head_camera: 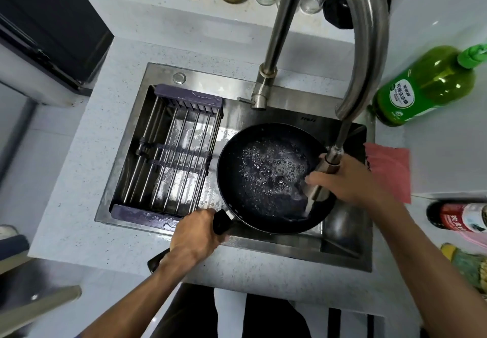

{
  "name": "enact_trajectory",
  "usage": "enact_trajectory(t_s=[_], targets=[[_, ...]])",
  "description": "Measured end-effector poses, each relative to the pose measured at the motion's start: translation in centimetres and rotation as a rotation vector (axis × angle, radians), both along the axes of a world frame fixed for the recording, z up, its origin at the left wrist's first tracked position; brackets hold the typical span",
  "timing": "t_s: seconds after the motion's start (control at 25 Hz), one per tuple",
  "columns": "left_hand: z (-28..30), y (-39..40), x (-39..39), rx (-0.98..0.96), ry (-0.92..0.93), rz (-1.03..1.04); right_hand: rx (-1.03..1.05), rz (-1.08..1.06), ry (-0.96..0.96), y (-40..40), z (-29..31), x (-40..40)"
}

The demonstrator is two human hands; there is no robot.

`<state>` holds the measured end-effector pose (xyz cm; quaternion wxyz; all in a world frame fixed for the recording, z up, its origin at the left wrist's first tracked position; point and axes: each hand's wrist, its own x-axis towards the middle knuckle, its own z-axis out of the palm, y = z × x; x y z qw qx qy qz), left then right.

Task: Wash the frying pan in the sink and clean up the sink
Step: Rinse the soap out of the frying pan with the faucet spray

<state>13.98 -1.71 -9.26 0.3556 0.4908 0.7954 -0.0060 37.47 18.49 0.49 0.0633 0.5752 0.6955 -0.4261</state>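
One view, head camera. Round black frying pan point(271, 177) sits in the steel sink's point(342, 252) right half, bubbly water pooling inside. Left hand point(196, 235) fingers wrapped round its black handle; right hand point(347, 177) grips the pull-out faucet sprayer point(322, 179). Rinsing underway; sink cleanup judged not begun.

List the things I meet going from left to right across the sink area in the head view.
Drying rack → frying pan → pull-out spray head in the right hand → pink cloth → green bottle.
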Motion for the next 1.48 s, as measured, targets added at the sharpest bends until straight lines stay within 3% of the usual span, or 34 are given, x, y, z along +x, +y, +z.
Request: enact_trajectory(t_s=[0.16, 0.28, 0.48, 0.76, 0.92, 0.96, 1.04, 1.12, 1.2, 1.36, 1.48], targets=[[0.0, -0.1, 0.4, 0.005, 0.001, -0.010, -0.133, 0.035, 0.288, -0.2, -1.2, -4.1], [-0.1, -0.3, 0.6, 0.010, -0.071, 0.040, 0.049, -0.051, 0.389, 1.1, -2.4, -6.8], [-0.7, -0.8, 0.1, 0.011, -0.150, 0.136, 0.424, -0.132, -0.029, 2.0, -1.2, -4.0], [-0.4, -0.7, -0.1, -0.021, -0.070, 0.061, 0.621, -0.122, 0.035, 0.7, 4.6, -4.8], [-0.1, -1.0, -0.4, -0.022, 0.019, 0.001, 0.357, -0.089, 0.269, -0.7, 4.2, -1.3], [0.0, -1.0, -0.5, -0.026, 0.030, -0.022, 0.309, -0.186, 0.293, -1.2, 2.3, 0.3], [0.2, -1.0, -0.8, -0.027, 0.023, -0.044, 0.167, -0.436, 0.115, -2.4, -2.3, 3.1], [0.3, -0.6, -1.1, -0.034, -0.049, -0.059, -0.195, -0.689, 0.029, -3.5, -6.1, 4.1], [0.4, 0.1, -1.1, -0.078, -0.209, -0.053, -0.424, -0.821, 0.099, -3.5, -6.5, 4.0], [0.1, 1.8, -1.2, -0.266, -0.812, 0.333, -0.316, -0.783, 0.084, -1.2, -3.2, 3.0], [0.0, 1.7, -1.0, -0.286, -0.799, 0.077, -0.151, -0.587, -0.009, 0.5, 0.1, 2.0]])
